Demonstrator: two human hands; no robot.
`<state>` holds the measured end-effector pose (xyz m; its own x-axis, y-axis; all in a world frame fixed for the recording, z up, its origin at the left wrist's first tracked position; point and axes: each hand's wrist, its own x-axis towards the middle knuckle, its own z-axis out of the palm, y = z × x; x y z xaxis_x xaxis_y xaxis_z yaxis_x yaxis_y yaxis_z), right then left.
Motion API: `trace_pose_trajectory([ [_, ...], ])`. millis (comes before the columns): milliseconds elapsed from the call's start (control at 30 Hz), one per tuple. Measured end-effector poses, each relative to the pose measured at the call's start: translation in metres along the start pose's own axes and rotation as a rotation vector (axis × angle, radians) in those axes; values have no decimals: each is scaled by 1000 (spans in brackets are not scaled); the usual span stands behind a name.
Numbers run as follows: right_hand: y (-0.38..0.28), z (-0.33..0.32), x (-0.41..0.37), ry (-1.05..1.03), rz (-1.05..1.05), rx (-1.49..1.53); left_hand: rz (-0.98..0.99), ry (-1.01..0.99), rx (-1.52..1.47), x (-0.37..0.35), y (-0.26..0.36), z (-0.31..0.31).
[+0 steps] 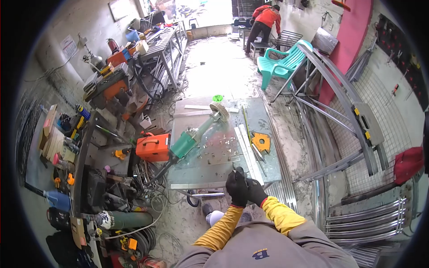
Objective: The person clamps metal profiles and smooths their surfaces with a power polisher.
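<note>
My left hand (237, 188) and my right hand (256, 192), both in black gloves, meet at the front edge of a metal-topped table (183, 167). Their fingers are curled together, around something small and dark that I cannot make out. Just beyond them, pale metal strips (247, 152) lie lengthwise on the table. To the right of these sits a yellow angled piece with a hole (260, 142), perhaps a welding magnet. A green power tool (184, 145) with a round, worn wheel (219, 112) rests diagonally across the left side. Small bits are scattered mid-table.
An orange box with a handle (153, 146) stands left of the table. Cluttered benches (167, 42) line the left wall. A green plastic chair (279, 64) and metal frames (339, 94) stand at right. A gas cylinder (127, 220) lies lower left. Another person (266, 20) bends over far back.
</note>
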<state>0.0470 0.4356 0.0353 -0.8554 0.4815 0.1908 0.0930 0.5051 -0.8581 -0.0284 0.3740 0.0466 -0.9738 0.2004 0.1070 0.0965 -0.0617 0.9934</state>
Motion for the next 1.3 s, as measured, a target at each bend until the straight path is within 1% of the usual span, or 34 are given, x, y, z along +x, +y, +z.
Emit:
trace_pose_trajectory([
  [33, 0, -2, 2, -49, 54, 1, 0, 10, -2, 5, -1, 1],
  [67, -2, -3, 2, -97, 113, 3, -43, -24, 8, 8, 4, 1],
  [100, -3, -4, 1, -103, 113, 1, -88, -60, 18, 11, 9, 1],
  [133, -5, -5, 1, -114, 150, 65, -91, -55, 16, 12, 14, 1],
  [167, -7, -6, 2, -123, 187, 129, -110, -66, -19, 12, 29, 0],
  [200, -9, -8, 2, -126, 186, 127, -128, -78, -54, 14, 37, 0],
  [267, -14, -11, 2, -114, 108, 69, -154, -114, -38, 18, 24, -3],
  [333, -19, -15, 5, -159, 160, 109, -185, -157, -19, 19, 10, -6],
  [400, -17, -15, 6, -198, 213, 149, -99, -179, 41, 20, 12, -8],
  [433, -13, -13, 7, -180, 142, 123, -102, -181, 41, 20, 13, -9],
  [467, -11, -12, 8, -164, 70, 96, -13, -209, 67, 22, 14, -10],
  [500, -9, -12, 8, -168, 71, 95, 76, -234, 93, 24, 15, -13],
  [533, -8, -11, 8, -184, 93, 96, 75, -230, 93, 30, 7, -17],
  [567, -7, -11, 8, -201, 115, 96, 313, -371, 205, 38, -9, -22],
  [600, -3, -10, 5, -203, 115, 95, 553, -511, 316, 45, -10, -27],
  [633, 1, -9, 3, -177, 134, 85, 553, -509, 317, 57, -12, -30],
  [700, 8, -3, -4, -164, 156, 80, 432, -1007, 172, 77, 6, -38],
  [733, 13, -2, -1, -180, 155, 10, 436, -1002, 171, 77, 10, -41],
  [767, 10, -4, 2, -191, 154, -60, 360, -1016, 190, 77, 11, -43],
  [800, 6, -7, 3, -181, 147, -63, 291, -1034, 209, 77, 13, -41],
  [833, 2, -9, 3, -192, 212, 73, 303, -1041, 209, 72, 11, -38],
  [867, -10, -11, 3, -204, 277, 211, 426, -805, 267, 61, 0, -37],
  [900, -22, -13, 4, -159, 316, 194, 539, -561, 319, 49, -2, -36],
  [933, -8, -7, 3, -157, 315, 193, 542, -562, 318, 33, -5, -31],
  [967, 15, 4, 1, -103, 156, 65, 340, -310, 182, 14, 4, -23],
  [1000, 23, 7, -1, -51, -1, -65, 133, -58, 46, -1, 6, -12],
  [1033, 31, 7, -4, -55, 1, -66, 183, 86, 5, -6, 3, 0],
  [1067, 28, 6, -3, -84, 73, -17, 181, 90, 8, -4, 5, -1],
  [1100, 25, 7, -2, -114, 146, 35, 57, 16, -15, 0, 6, -3],
  [1133, 23, 5, -3, -120, 148, 37, -67, -59, -41, 4, 6, -4],
  [1167, 16, 1, -1, -171, 218, 56, -161, -134, -36, 10, 14, -7],
  [1200, 8, -4, 1, -218, 286, 74, -160, -134, -37, 13, 23, -6],
  [1233, -1, -8, 2, -217, 284, 73, -159, -121, -9, 15, 32, -5],
  [1300, -14, -12, 3, -196, 278, 374, -159, -110, 16, 18, 31, -4],
])
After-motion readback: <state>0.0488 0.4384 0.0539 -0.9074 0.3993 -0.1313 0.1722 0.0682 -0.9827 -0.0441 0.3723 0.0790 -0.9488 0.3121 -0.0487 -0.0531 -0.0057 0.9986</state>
